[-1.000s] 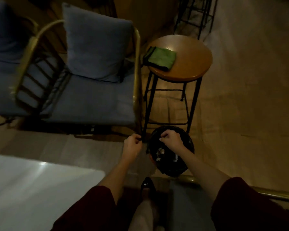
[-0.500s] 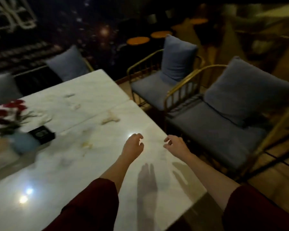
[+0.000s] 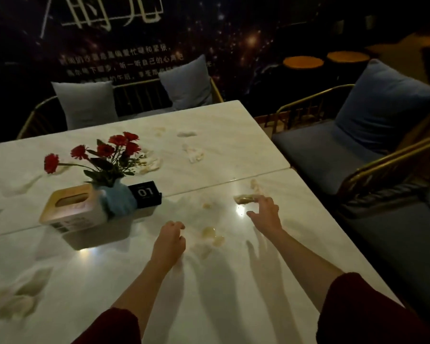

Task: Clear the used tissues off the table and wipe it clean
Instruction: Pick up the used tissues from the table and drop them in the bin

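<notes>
On the tabletop [image 3: 233, 306], crumpled tissues [image 3: 212, 235] lie scattered, light and soft; pinch any raised fold. Right hand [image 3: 266, 214], open, touches one tissue [image 3: 245, 199]; left hand [image 3: 170, 242] curls empty.

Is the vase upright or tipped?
Upright. The vase stands on the table between the tissue box and the number sign, red flowers rising above.

Both forearms are bare from the elbow down, and no rings, watch or bracelets show. Dark maroon sleeves end near the elbows, the left sleeve [image 3: 112, 326] at 7 o'clock, the right sleeve [image 3: 358, 311] at 5 o'clock, loose and plain.
</notes>
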